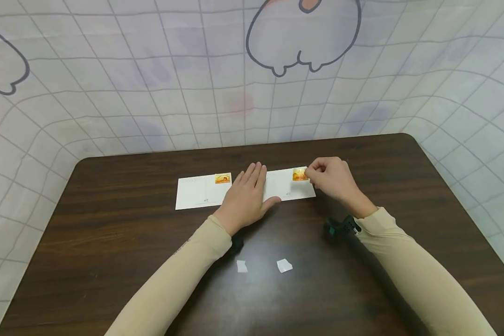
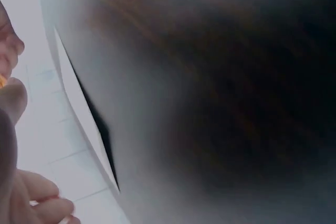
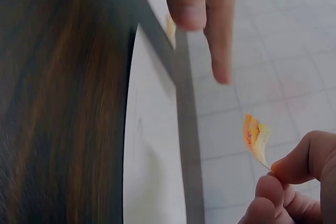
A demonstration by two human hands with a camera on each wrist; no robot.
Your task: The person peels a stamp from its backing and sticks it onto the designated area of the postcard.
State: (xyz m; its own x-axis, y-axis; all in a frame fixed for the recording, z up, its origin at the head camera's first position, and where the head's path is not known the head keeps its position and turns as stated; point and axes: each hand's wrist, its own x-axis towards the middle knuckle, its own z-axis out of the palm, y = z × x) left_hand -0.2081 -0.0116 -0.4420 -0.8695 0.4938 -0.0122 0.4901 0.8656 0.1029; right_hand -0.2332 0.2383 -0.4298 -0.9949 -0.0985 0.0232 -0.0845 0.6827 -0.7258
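Two white envelopes lie side by side on a dark wooden table. The left envelope [image 1: 195, 193] bears an orange-yellow stamp [image 1: 223, 178] at its upper right corner. My left hand [image 1: 245, 198] is flat with straight fingers over the left end of the right envelope [image 1: 279, 185]; whether it presses the paper is unclear. Between thumb and fingertips, my right hand [image 1: 333, 179] pinches a second orange-yellow stamp [image 3: 255, 136] by its edge. This stamp looks slightly curled and is held above the upper right corner of the right envelope, apart from it in the right wrist view.
Two small white paper scraps, one on the left [image 1: 241, 266] and one on the right [image 1: 284, 265], lie nearer on the table [image 1: 109, 261]. A black strapped device [image 1: 340, 226] is at the right wrist. Behind the table hangs a white grid-patterned cloth [image 1: 172, 107].
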